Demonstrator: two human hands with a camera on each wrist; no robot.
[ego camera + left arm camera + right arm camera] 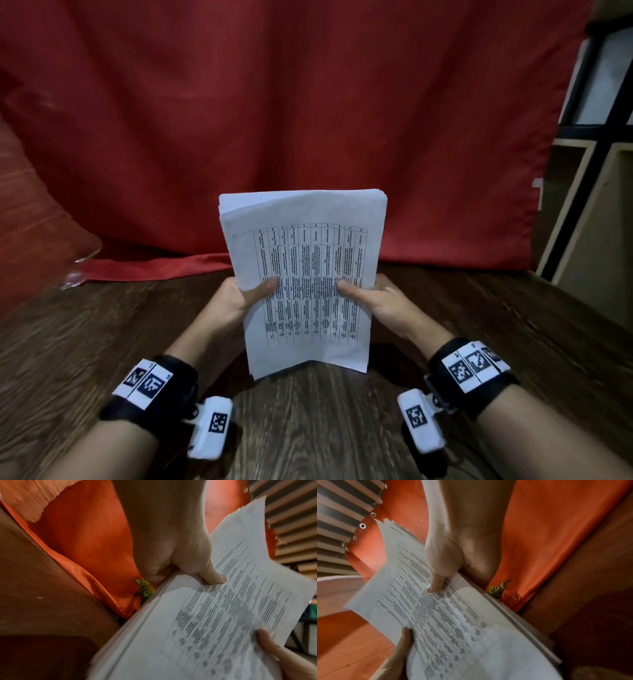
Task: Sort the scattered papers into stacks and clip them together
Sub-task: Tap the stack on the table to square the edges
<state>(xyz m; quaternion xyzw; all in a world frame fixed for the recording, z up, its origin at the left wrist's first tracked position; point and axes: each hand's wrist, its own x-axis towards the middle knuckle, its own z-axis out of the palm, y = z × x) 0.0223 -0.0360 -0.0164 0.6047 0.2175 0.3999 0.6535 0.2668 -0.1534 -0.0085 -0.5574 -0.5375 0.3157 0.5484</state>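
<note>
A thick stack of white papers point(305, 274) with a printed table on its top sheet stands upright, its lower edge near the wooden table point(308, 428). My left hand point(239, 298) grips its left side, thumb on the front sheet. My right hand point(373, 296) grips the right side the same way. In the left wrist view the stack of papers point(214, 615) fills the lower right under my left hand point(181, 561). In the right wrist view my right hand point(448, 563) pinches the stack of papers point(453, 622). The fingers behind the stack are hidden. No clip shows.
A red cloth point(274, 120) hangs behind the table and spills onto its far edge. Shelving point(596, 171) stands at the right. A clear plastic object point(77, 270) lies at the far left. A green plant sprig point(144, 589) shows behind the papers.
</note>
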